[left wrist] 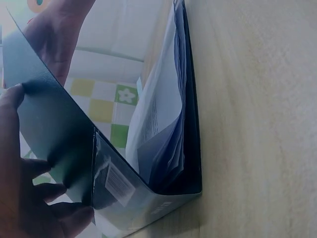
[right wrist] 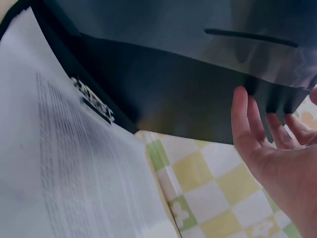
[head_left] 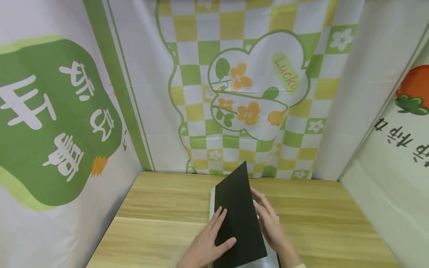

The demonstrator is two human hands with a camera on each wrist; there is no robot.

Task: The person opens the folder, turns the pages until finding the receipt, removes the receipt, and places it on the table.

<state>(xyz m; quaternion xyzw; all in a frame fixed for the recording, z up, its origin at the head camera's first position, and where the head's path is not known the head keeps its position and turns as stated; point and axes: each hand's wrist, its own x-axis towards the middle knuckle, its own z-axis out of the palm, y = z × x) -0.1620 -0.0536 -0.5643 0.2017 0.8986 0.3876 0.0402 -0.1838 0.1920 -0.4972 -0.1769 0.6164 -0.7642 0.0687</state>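
Note:
A black file binder point(head_left: 239, 219) lies on the table with its front cover raised at a slant. My left hand point(head_left: 209, 242) rests on the cover's outer face with the fingers spread. On the other side, my right hand point(head_left: 269, 223) touches the cover's inner face near its free edge; the right wrist view shows its fingertips against the black surface. A stack of printed papers point(left wrist: 158, 119) sits inside the binder. Beside the sheets is a metal clip point(right wrist: 94, 101). The spine carries a pale label point(left wrist: 119, 183), and a clear pocket point(right wrist: 257, 59) lines part of the inner cover.
The wood-grain table point(head_left: 161, 208) extends on both sides of the binder. A checked, flowered curtain point(head_left: 248, 93) hangs at its back edge. Printed cloth walls point(head_left: 60, 119) stand at left and right.

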